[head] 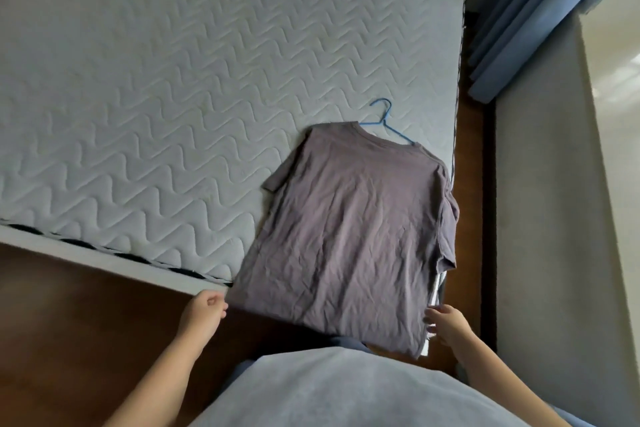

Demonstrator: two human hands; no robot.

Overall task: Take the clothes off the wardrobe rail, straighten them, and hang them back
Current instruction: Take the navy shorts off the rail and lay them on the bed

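Both hands reached to the hem of the T-shirt, 1 at each lower corner. The left hand had its fingers curled with the tips right at the hem's left corner; I could not tell whether it pinched the cloth. The right hand had its fingers against the shirt's right edge near the hem, and whether they gripped the cloth or only touched it could not be told either.

A quilted pale mattress filled most of the view, with dark wooden floor below and to the right of it. Blue curtains hung at the upper right, above a grey wall.

The grey-purple T-shirt lay spread flat and creased on the mattress's near right corner, collar away from the person. Its hem hung over the near edge, and its right sleeve drooped over the right side. A strip of white cloth showed from under the shirt's right edge. A blue hanger sat in the collar, its hook resting on the mattress beyond the neckline.
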